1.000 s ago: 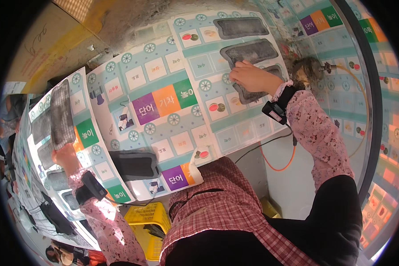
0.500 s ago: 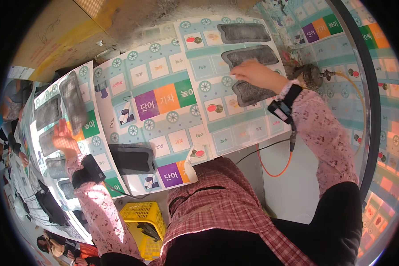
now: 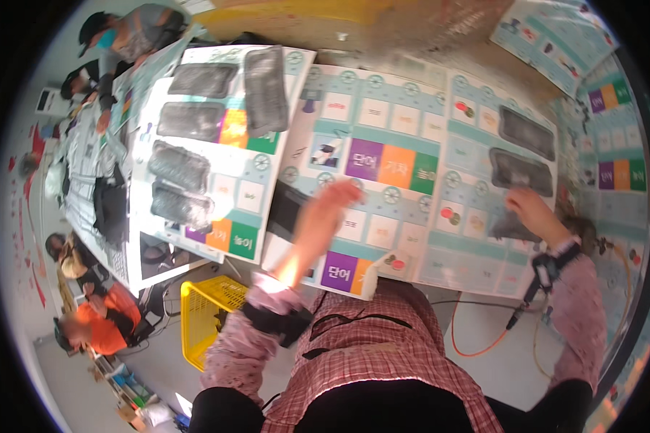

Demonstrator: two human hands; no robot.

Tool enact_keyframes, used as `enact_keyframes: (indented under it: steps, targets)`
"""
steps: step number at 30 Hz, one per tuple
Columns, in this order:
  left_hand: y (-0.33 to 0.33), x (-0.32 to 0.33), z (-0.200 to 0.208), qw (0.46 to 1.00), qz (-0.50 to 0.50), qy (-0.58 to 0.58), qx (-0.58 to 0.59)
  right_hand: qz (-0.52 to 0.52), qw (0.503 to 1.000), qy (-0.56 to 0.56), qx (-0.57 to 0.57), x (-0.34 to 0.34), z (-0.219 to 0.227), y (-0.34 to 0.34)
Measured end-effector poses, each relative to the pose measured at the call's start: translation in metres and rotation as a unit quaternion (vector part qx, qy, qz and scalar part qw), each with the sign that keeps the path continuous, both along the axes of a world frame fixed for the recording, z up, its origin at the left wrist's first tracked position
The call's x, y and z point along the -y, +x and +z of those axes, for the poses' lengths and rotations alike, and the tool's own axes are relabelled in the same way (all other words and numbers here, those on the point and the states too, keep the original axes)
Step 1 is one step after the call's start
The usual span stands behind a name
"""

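Observation:
Blurred by motion, my left hand (image 3: 325, 213) reaches over the printed sheets in the middle, beside a smooth dark pad-shaped piece (image 3: 285, 209) partly covered by the hand. Its fingers are smeared. On the right, my right hand (image 3: 531, 211) is bent over the upper edge of a dark grey rectangular piece (image 3: 511, 229), fingers loosely curved and apart. Whether the fingertips touch that piece is hidden. Two more fuzzy grey pieces, an upper one (image 3: 527, 132) and a middle one (image 3: 520, 172), lie beyond it. Several similar grey pieces (image 3: 266, 86) lie on the left board.
Colourful printed sheets (image 3: 390, 169) cover the worktable. A yellow plastic basket (image 3: 213, 289) stands below at left. An orange hose (image 3: 477, 353) and cable hang by my right arm. A dark frame edge (image 3: 639, 303) runs at right. Other people (image 3: 115, 314) are at the far left.
The view has swung left, showing more of the left side. My left hand has moved from the left board's grey pieces to the middle sheets. My right hand remains near the lower right piece.

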State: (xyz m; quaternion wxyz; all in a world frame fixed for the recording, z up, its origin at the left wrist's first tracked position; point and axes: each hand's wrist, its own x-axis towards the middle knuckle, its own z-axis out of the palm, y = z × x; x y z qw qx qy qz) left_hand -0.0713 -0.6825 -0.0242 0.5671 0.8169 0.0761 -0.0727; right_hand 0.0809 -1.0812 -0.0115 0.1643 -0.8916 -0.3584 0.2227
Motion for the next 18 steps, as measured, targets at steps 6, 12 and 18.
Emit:
enact_keyframes:
  steps: [6,12,18]
  targets:
    - [-0.021,0.074,0.009,0.907,-0.093,-0.401,-0.093,-0.079,0.993,0.017,-0.085,-0.083,0.158,-0.049]
    - [-0.027,-0.010,-0.003,0.744,-0.141,-0.640,-0.130,-0.118,0.924,0.198,-0.305,-0.233,0.195,-0.079]
    - [-0.119,-0.162,0.009,0.610,-0.014,-0.790,-0.064,-0.188,0.815,0.391,-0.384,-0.359,0.067,-0.064]
